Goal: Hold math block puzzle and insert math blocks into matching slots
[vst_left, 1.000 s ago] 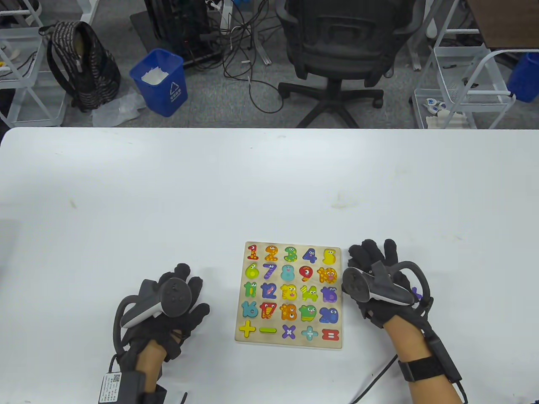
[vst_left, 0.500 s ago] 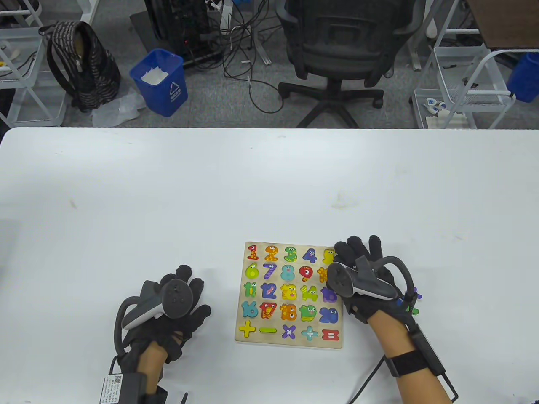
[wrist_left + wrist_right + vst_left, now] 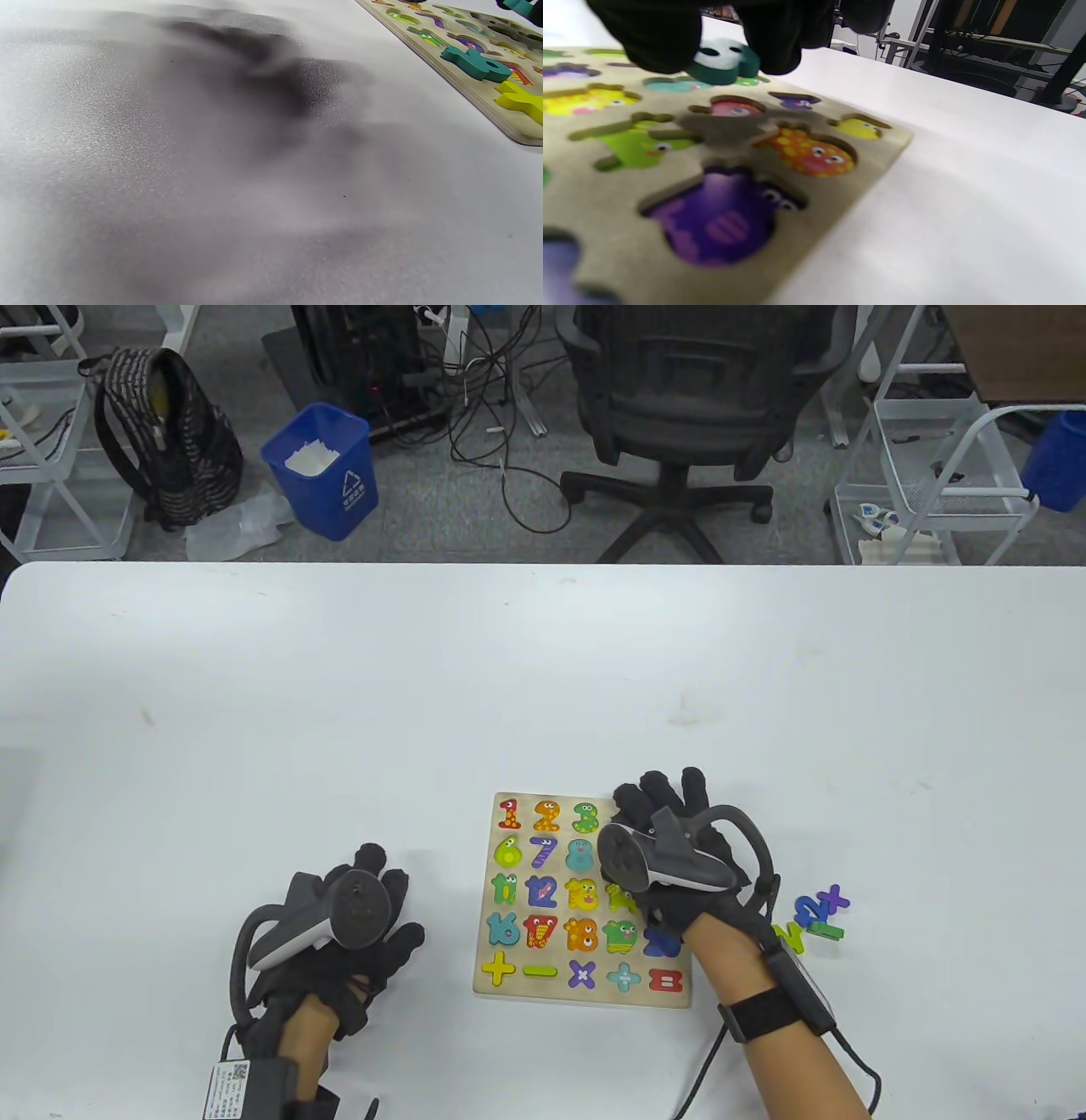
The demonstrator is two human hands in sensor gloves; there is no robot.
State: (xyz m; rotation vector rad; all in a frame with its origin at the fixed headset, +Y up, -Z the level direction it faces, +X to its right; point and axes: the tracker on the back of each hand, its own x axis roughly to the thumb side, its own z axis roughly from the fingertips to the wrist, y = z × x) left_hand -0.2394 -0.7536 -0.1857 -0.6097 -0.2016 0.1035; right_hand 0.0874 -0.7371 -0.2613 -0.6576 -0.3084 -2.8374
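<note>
Puzzle board (image 3: 517,984) lies flat on the white worktop (image 3: 339,687) in the table view, roughly square, its number rows running left to right and the sign row nearest the person. The left hand (image 3: 339,933) rests on the worktop just left of the board, apart from it, fingers spread and holding nothing. The right hand (image 3: 670,865) hangs over the board's upper right part, hiding several slots; a few loose blocks (image 3: 814,912) lie on the worktop to the right. In the left wrist view the board's near edge (image 3: 479,97) shows at the right; a teal sixteen (image 3: 475,63) and a yellow plus (image 3: 519,99) stand proud of it, and the hand itself is not seen. In the right wrist view the gloved fingertips (image 3: 657,38) pinch a teal block (image 3: 721,61) by its sides, held clear above the board (image 3: 840,182), whose nearby slots are empty and show printed animals. The block looks light, stiff and thin, probably wood, best gripped by its edges; its painted eyes face up, so it is flat, though its long axis I cannot tell.
</note>
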